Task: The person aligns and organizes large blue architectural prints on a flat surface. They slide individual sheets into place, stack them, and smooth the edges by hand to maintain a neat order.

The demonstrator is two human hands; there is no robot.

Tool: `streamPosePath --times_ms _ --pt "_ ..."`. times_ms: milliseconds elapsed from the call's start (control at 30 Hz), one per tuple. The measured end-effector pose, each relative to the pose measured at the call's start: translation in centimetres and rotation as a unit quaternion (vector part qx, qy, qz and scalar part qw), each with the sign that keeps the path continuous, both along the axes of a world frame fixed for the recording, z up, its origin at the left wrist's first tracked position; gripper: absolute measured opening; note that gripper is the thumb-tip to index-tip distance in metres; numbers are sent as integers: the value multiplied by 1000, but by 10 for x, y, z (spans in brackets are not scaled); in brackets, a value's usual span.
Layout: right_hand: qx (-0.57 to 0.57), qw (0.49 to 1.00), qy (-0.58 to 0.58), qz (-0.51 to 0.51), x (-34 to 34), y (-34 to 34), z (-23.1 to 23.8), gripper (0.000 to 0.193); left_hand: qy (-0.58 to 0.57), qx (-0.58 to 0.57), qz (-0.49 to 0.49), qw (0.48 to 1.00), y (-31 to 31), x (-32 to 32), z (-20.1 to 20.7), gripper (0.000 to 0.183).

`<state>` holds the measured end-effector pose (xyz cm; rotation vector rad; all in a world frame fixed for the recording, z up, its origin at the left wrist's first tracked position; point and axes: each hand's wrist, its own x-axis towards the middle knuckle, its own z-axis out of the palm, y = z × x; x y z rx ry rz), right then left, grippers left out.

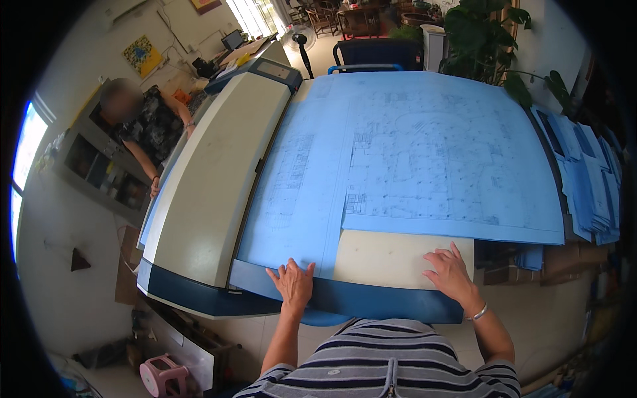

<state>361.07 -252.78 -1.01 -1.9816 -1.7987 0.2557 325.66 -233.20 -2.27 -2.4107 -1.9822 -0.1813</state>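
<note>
Large blue drawing sheets (438,146) printed with building plans lie over the flat feed table of a wide cream plan copier (206,172). One narrower blue sheet (285,192) reaches up to the machine's slot on the left, partly under the wider sheets. My left hand (292,285) rests at the table's dark blue front edge (385,302), fingers spread beside the near end of that narrower sheet. Over the bare cream tabletop (391,259), my right hand (451,270) has its fingers apart and slightly bent, just short of the wide sheets' near edge. Neither hand holds anything.
Behind the copier, a person (156,123) stands with both hands at its far side. Folded blue sheets (587,176) are stacked at the right, above cardboard boxes (574,262). A dark chair (378,55) and leafy plant (474,40) stand beyond; a pink stool (164,375) sits lower left.
</note>
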Motion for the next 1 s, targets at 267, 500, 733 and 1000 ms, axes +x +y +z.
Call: streamPosePath --times_ms 267,500,733,1000 --pt "45 998 -37 -34 30 42 -14 38 -9 21 -57 998 -7 6 -2 68" --pt "75 993 -71 -58 40 60 -39 41 2 26 -56 998 -6 2 -9 68" --pt "92 989 -105 -56 42 70 -55 41 2 58 -36 998 9 -7 -11 65" --pt "163 974 -150 -38 33 85 -63 16 -26 -25 -37 999 12 -1 15 62"
